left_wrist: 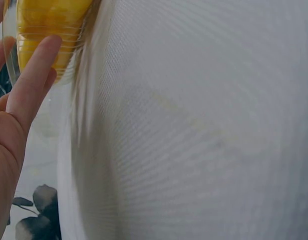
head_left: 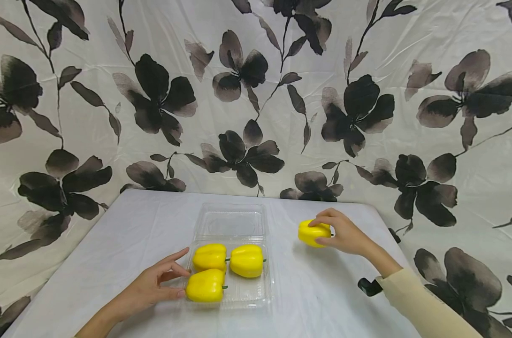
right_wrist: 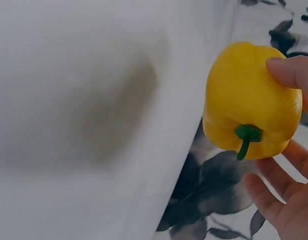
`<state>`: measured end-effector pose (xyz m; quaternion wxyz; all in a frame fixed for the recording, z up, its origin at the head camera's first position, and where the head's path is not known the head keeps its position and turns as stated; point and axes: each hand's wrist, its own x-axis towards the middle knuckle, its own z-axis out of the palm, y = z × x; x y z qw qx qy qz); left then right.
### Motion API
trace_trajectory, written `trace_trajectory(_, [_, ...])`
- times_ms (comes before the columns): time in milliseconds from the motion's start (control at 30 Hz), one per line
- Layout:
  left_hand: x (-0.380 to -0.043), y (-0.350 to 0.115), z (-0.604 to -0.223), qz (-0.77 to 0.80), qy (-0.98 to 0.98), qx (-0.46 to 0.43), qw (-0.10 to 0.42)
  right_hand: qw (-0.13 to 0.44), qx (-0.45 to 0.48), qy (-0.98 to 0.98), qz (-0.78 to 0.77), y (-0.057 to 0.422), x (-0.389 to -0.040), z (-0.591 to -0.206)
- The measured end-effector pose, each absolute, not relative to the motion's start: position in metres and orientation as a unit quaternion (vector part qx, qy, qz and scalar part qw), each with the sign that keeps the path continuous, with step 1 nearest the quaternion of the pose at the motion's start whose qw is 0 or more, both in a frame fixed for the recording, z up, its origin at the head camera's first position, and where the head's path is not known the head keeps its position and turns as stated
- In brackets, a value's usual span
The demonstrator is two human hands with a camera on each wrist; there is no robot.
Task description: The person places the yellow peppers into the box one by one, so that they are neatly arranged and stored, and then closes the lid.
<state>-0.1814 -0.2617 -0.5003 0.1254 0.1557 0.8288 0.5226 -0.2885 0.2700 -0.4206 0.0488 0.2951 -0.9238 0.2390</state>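
Observation:
My right hand (head_left: 344, 234) grips a yellow bell pepper (head_left: 309, 233) with a green stem, thumb on one side and fingers on the other. The right wrist view shows this pepper raised off the table, its shadow falling on the cloth. To the left, a clear plastic clamshell container (head_left: 247, 294) lies open with three more yellow peppers inside: one back left (head_left: 209, 257), one back right (head_left: 247, 261), one front left (head_left: 205, 286). My left hand (head_left: 148, 284) rests its extended fingers against the container's left wall; in the left wrist view a fingertip (left_wrist: 51, 42) touches the ribbed plastic.
The container's clear lid (head_left: 230, 223) lies folded back behind it. A white cloth covers the table (head_left: 154, 220). Behind hangs a white curtain (head_left: 298, 126) with dark flowers. A black strap piece (head_left: 370, 287) shows at the right wrist.

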Motion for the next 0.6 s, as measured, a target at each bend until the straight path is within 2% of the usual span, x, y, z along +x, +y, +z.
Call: trace_trajectory(600, [-0.181, -0.263, -0.501, 0.525, 0.827, 0.159, 0.126, 0.041, 0.337, -0.908, 0.245, 0.209, -0.246, -0.389])
